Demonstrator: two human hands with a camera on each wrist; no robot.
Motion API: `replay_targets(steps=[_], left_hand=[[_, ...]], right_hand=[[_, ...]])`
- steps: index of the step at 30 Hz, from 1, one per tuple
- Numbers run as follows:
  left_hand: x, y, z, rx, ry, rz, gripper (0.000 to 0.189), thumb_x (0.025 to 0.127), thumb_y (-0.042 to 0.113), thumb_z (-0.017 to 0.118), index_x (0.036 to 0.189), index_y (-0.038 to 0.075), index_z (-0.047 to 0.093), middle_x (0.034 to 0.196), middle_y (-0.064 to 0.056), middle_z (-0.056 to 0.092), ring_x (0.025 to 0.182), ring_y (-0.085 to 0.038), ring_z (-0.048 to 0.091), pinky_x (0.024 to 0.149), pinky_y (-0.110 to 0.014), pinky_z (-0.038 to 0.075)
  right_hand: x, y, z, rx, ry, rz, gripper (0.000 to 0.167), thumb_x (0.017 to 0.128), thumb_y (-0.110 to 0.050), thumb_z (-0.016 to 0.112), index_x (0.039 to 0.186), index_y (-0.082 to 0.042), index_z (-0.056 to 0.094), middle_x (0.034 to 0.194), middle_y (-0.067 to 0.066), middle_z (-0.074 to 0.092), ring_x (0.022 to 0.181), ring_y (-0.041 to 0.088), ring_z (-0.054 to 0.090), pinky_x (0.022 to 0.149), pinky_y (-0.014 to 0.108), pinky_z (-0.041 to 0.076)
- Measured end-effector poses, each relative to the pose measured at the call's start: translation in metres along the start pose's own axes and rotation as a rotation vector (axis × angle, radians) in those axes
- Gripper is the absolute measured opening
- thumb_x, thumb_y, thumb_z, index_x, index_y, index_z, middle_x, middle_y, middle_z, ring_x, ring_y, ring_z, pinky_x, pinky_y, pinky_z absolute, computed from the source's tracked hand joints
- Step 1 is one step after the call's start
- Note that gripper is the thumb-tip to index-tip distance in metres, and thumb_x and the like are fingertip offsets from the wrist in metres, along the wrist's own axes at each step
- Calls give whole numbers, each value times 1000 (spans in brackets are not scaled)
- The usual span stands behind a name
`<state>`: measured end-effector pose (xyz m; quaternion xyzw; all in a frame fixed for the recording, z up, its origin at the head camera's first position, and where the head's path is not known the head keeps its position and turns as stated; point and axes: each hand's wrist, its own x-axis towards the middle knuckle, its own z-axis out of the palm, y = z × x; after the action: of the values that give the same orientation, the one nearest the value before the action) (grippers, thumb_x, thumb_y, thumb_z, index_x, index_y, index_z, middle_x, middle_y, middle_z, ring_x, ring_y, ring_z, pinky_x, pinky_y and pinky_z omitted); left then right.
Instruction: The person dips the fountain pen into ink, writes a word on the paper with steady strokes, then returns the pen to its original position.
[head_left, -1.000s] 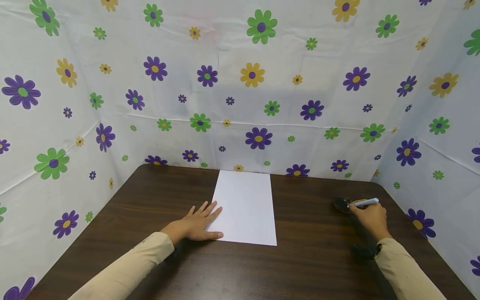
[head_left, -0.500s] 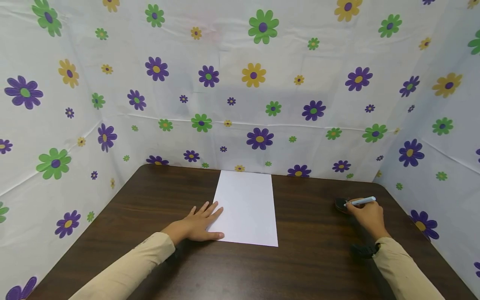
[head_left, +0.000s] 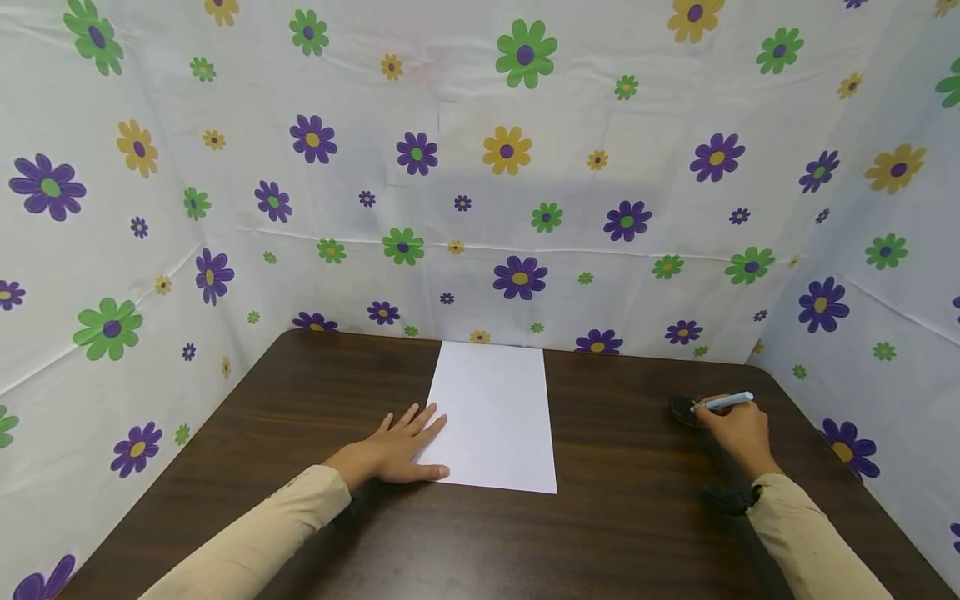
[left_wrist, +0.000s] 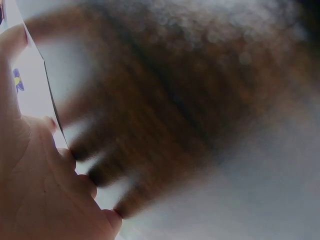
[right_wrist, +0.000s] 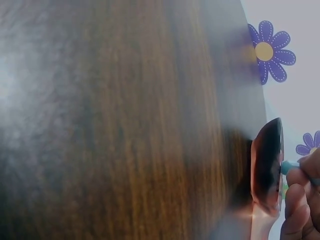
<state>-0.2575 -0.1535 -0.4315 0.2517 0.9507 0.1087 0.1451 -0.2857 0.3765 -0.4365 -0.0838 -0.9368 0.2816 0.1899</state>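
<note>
A white sheet of paper [head_left: 495, 417] lies upright in the middle of the table. My left hand [head_left: 397, 450] rests flat with spread fingers on its lower left part. Over at the right, my right hand [head_left: 741, 433] pinches a light blue pen [head_left: 731, 402] held like a writing tool, its tip pointing left. That tip meets a small dark rounded object with a copper-coloured rim [head_left: 682, 407]. In the right wrist view this dark object [right_wrist: 270, 167] looks shallow and spoon-like, with a pale stem below, and the pen's teal end [right_wrist: 288, 167] sits right at its face.
The dark brown wooden table [head_left: 600, 533] has rounded far corners. White sheets printed with flowers [head_left: 465, 167] stand along its back and both sides. A dark band [head_left: 731, 500] is at the right wrist, below the light sleeve [head_left: 810, 537].
My right hand and the pen have shifted slightly left over the dark object, then stayed nearly still. The left hand and the paper keep their place.
</note>
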Motion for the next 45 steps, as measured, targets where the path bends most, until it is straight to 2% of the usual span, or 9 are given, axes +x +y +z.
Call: replay_targets(steps=[13,18,23,32,37,45], left_hand=[[0,0,1,-9,1,-2,89,87,67,49,155,18,18,162,-9,7,147,-37,5,111,-66,5],[1,0,1,-10,2,3,88,87,67,49,155,19,18,162,-9,7,147,-38,4,111,-66,5],[1,0,1,-8,15,4,88,87,67,49,154,18,19,161,-9,9,146,-38,5,110,-66,6],[1,0,1,-9,9,3,88,87,67,49,155,19,18,162,-8,8,147,-37,5,110,-66,6],[2,0,1,-8,1,3,88,88,68,48,155,19,17,162,-7,7,147,-36,4,111,-65,5],[2,-1,1,0,2,-4,89,87,69,47,155,21,16,162,-6,6,147,-36,4,111,-65,5]], right_hand=[[-4,1,-2,-2,37,-23,23,87,-22,68,91,0,74,88,20,71,78,39,65,57,38,45],[-5,-10,0,20,102,-60,21,87,-22,68,91,-2,74,84,16,71,72,28,63,56,31,43],[-5,-34,7,97,134,-68,21,87,-24,68,92,-4,75,80,11,72,67,12,58,57,22,43],[-6,-82,37,228,87,-76,18,87,-24,71,92,-7,75,75,7,72,59,-1,57,53,19,44],[-7,-112,61,359,38,-67,18,86,-21,72,93,-5,74,78,9,73,61,0,62,55,17,49],[-14,-167,106,508,-35,-109,15,84,-17,73,93,-5,74,76,9,72,63,14,66,55,22,50]])
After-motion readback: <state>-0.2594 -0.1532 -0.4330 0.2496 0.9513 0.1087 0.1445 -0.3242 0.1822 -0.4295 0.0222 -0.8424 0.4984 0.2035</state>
